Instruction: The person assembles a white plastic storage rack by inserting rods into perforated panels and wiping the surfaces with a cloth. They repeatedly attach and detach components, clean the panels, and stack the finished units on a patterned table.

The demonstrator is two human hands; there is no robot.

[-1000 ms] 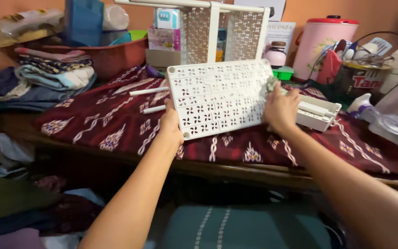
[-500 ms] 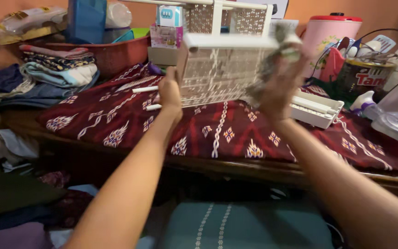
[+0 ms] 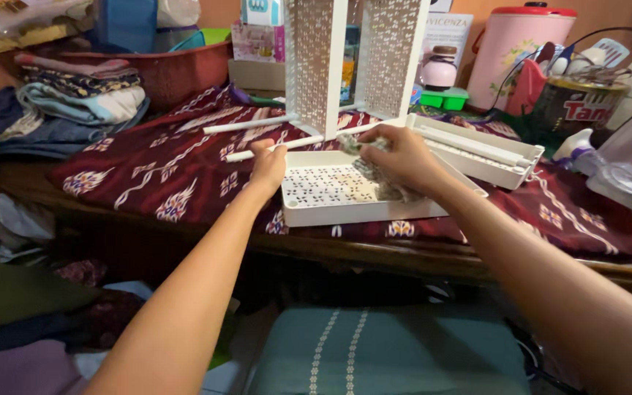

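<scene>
The white tray [image 3: 345, 192], held up half a second ago, now lies flat on the maroon cloth [image 3: 148, 168]. Left hand [image 3: 267, 167] grips the tray's left rim, fingers curled. Right hand [image 3: 396, 157] is closed on a crumpled rag [image 3: 374, 175] pressed inside the tray (right side). Behind the tray stand upright perforated panels [image 3: 352, 58]; two white rods [image 3: 250, 126] lie behind-left.

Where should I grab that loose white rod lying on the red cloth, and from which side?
Pinch the white rod near its middle, coming straight down from above. It lies flat on the red cloth with bare cloth on both sides there, while its right end runs up against the upright white panel.
</scene>
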